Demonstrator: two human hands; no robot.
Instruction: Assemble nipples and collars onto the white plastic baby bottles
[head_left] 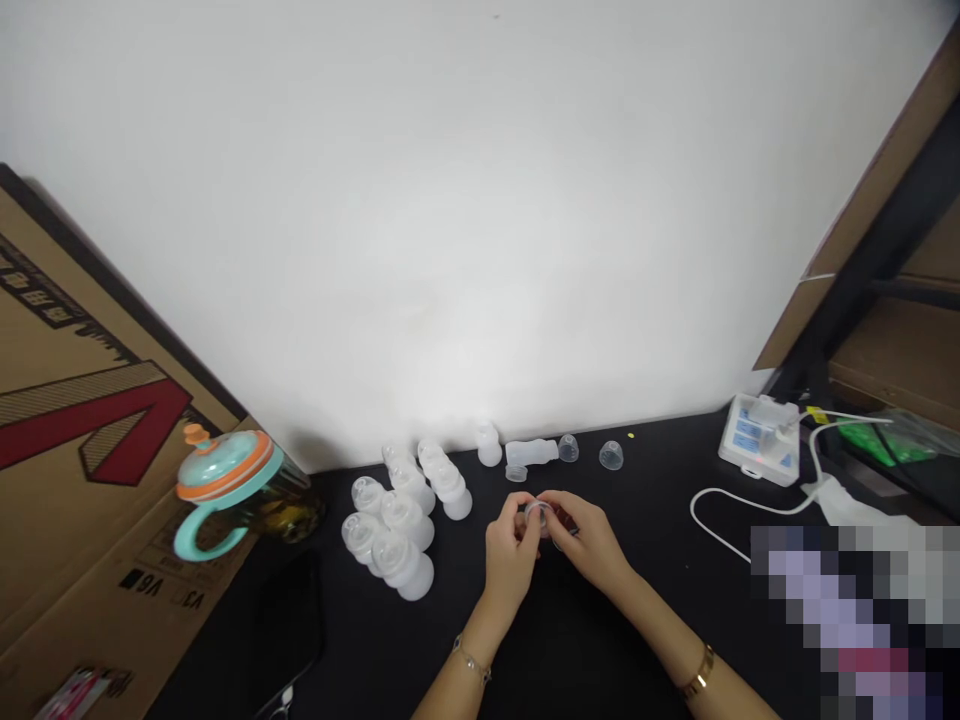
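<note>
My left hand (pixel 514 545) and my right hand (pixel 581 535) meet over the black table, fingers closed around a small clear round bottle part (pixel 538 513). Fingertips cover much of it, so its exact kind is unclear. Just beyond them, a white milky baby bottle (pixel 531 453) lies on its side, with a shallow clear cap (pixel 516 473) in front. Two clear dome caps (pixel 568 448) (pixel 611 455) rest to its right. Another small white bottle (pixel 489 445) stands near the wall. On the left, several capped baby bottles (pixel 405 565) stand grouped together.
A large jug (pixel 225 480) with a turquoise and orange lid stands left, beside a cardboard box (pixel 75 400). A dark phone-like slab (pixel 285 625) lies nearby. At right are a white power strip (pixel 759 440) and its looping cable (pixel 705 492). A white wall (pixel 480 220) backs the table.
</note>
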